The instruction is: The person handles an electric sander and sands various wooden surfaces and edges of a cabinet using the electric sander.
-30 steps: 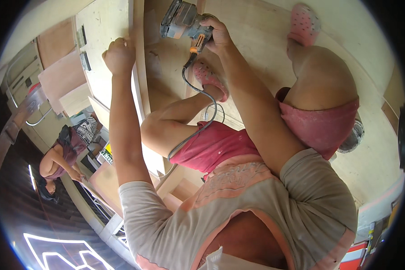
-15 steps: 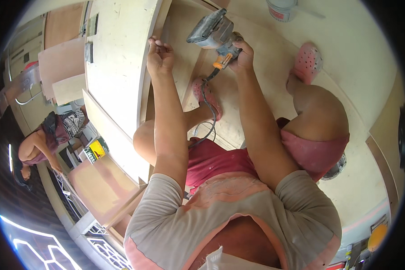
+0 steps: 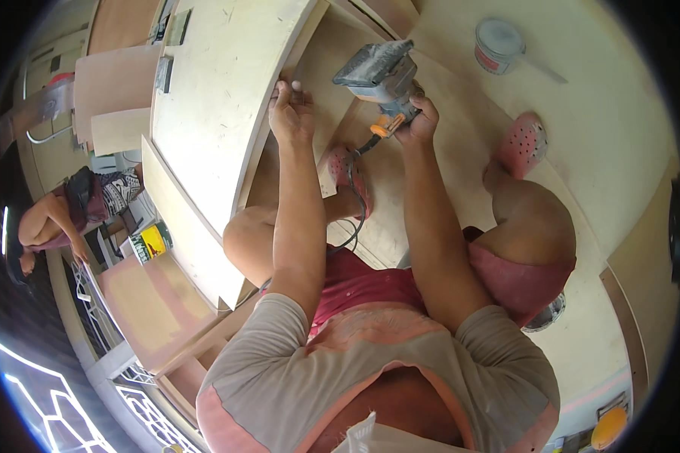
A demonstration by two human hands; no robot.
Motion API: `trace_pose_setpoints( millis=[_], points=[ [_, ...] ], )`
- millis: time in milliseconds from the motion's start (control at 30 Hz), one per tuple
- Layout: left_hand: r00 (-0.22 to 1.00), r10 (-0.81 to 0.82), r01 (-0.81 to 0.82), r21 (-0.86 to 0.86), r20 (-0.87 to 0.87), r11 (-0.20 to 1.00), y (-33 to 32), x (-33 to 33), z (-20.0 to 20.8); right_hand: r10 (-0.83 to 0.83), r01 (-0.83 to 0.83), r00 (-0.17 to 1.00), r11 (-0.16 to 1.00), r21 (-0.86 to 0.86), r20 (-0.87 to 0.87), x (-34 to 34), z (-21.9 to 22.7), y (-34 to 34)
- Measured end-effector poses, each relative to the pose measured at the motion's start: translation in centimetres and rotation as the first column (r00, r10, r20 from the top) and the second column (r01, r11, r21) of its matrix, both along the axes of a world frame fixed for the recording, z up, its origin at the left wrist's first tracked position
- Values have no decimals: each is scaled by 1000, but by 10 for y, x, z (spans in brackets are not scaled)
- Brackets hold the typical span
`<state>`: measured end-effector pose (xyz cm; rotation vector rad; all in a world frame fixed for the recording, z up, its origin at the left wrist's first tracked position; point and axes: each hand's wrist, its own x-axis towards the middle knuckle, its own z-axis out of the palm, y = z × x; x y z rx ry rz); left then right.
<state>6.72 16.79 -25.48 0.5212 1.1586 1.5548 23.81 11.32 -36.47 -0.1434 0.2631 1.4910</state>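
My right hand [image 3: 421, 121] is wrapped round the grip of a grey electric sander [image 3: 389, 87] with an orange part. The sander is raised, its dusty flat pad turned upward, and a black cord [image 3: 364, 204] hangs from it toward my lap. Beside the edge of a large pale wooden panel [image 3: 219, 83], my left hand [image 3: 292, 117] is raised with its fingers curled in. A small pale tip shows among those fingers; whether it is a fingertip or a held thing is unclear.
A lidded bucket [image 3: 499, 47] and a flat stick [image 3: 545, 68] are at the far right. Pink clogs [image 3: 525, 143] are on my feet. At left, another person [image 3: 72, 208] bends near wooden boards [image 3: 117, 79] and a yellow-green container [image 3: 151, 243].
The view has shifted, so the panel, bucket and both hands sit lower in the picture. The sander is still in my right hand; my left hand stays by the panel's edge.
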Motion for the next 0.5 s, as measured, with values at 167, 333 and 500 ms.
trace_pose_setpoints(
  millis=[167, 333, 500],
  points=[
    [1000, -24, 24, -17, -11, 1000, 3, 0, 1, 30, -31, 999, 999, 26, 37, 4, 3, -2],
    [996, -88, 89, 83, -15, 993, -16, 3, 3, 58, -61, 995, 998, 33, 78, 2, -3, 0],
    [650, -730, 523, -571, -213, 633, -58, 8, 12, 69, -75, 996, 993, 87, 65, -8, -9, 15]
  ],
)
